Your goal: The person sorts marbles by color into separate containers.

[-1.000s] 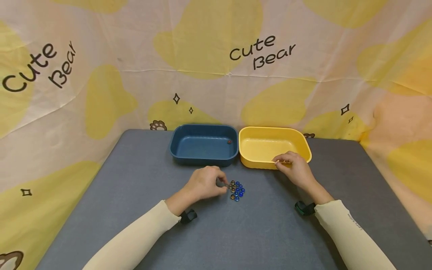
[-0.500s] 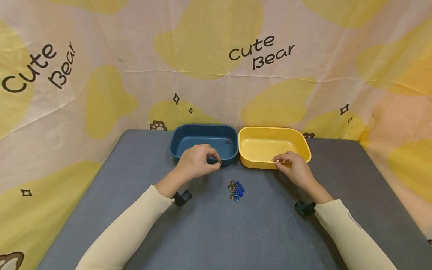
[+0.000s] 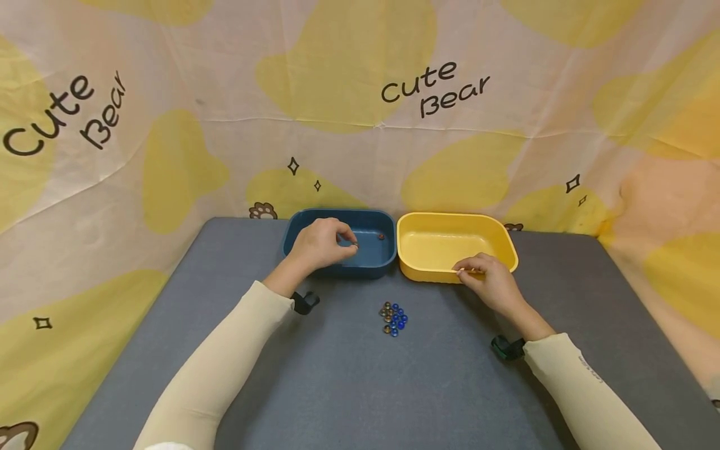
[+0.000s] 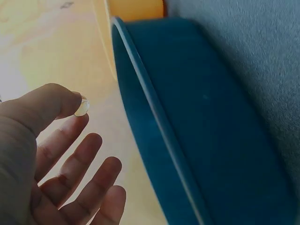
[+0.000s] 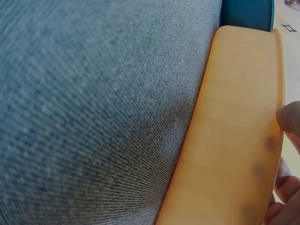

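My left hand (image 3: 322,242) is over the blue bin (image 3: 368,270). Between its thumb and index finger it pinches a clear glass marble (image 4: 82,107), seen best in the left wrist view; the other fingers are spread and loosely bent. Inside the blue bin lies one brownish marble (image 3: 381,237). My right hand (image 3: 492,284) grips the front rim of the yellow bin (image 3: 427,275), thumb outside and fingers over the inner side. On the table in front of the bins is a cluster of several blue marbles (image 3: 400,324) and amber-brown marbles (image 3: 387,317).
Both bins stand side by side at the back of the grey table (image 3: 360,387), close to a patterned cloth backdrop (image 3: 337,75). Dark straps (image 3: 306,302) sit on both wrists.
My left hand has gone from the marble cluster up and back to over the blue bin, carrying a marble. The right hand has stayed on the yellow rim.
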Motion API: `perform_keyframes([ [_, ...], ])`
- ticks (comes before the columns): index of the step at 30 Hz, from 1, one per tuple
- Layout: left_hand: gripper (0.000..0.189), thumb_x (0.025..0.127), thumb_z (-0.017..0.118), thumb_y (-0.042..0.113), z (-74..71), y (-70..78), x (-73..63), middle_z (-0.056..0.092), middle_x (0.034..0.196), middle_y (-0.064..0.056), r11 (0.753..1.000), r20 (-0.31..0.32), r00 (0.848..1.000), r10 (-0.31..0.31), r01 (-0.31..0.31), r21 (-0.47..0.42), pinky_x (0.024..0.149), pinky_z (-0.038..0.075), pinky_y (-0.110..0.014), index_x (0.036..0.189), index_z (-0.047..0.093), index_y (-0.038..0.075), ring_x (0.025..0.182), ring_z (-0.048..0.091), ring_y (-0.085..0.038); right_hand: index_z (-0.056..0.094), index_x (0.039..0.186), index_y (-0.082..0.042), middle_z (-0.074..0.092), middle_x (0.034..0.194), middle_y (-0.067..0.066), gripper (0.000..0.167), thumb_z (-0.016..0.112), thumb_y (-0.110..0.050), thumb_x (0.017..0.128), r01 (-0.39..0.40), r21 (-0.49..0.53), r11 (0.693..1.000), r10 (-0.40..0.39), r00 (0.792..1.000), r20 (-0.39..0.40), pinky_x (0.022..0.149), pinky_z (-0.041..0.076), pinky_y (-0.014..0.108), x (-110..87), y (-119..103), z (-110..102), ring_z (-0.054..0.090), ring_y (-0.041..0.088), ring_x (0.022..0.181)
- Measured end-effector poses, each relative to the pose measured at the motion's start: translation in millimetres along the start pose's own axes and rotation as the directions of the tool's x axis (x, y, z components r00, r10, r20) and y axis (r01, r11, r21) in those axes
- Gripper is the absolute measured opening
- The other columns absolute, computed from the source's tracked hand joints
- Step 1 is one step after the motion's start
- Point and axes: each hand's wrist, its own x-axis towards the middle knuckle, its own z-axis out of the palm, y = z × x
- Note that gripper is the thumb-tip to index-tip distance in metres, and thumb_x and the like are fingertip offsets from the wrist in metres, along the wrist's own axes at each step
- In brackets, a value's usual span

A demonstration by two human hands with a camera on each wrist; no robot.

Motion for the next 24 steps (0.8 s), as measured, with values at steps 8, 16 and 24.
perform_keyframes([
  [8, 0.012, 0.083, 0.070, 0.034, 9.6, -17.5, 19.7, 0.070, 0.103, 0.007, 0.997, 0.035, 0.996, -0.082, 0.082, -0.010, 0.071, 0.051, -0.036, 0.092, 0.074, 0.027, 0.090, 0.063, -0.015, 0.074, 0.091, -0.015, 0.066, 0.085, 0.000, 0.009, 0.070, -0.010, 0.086, 0.010, -0.006, 1.000, -0.010, 1.000, -0.013, 0.075, 0.047, 0.036, -0.2, 3, 1, 0.059, 0.018, 0.082],
  [16, 0.014, 0.085, 0.069, 0.034, 26.6, -36.0, 32.2, 0.070, 0.107, 0.004, 0.988, 0.071, 0.987, -0.145, 0.140, 0.064, 0.078, 0.052, -0.039, 0.093, 0.073, 0.024, 0.095, 0.064, -0.017, 0.075, 0.091, -0.014, 0.067, 0.085, 0.001, 0.009, 0.071, -0.009, 0.085, 0.014, 0.000, 1.000, -0.014, 1.000, -0.011, 0.076, 0.048, 0.039, 0.0, 2, 1, 0.060, 0.019, 0.082],
  [24, 0.013, 0.086, 0.069, 0.033, 36.6, -42.8, 39.3, 0.069, 0.108, 0.002, 0.980, 0.116, 0.978, -0.174, 0.160, 0.116, 0.081, 0.052, -0.039, 0.093, 0.073, 0.022, 0.094, 0.064, -0.018, 0.075, 0.091, -0.014, 0.066, 0.085, 0.001, 0.008, 0.070, -0.010, 0.086, 0.003, -0.002, 1.000, -0.003, 1.000, -0.011, 0.077, 0.049, 0.041, 0.0, 3, 2, 0.060, 0.020, 0.084],
])
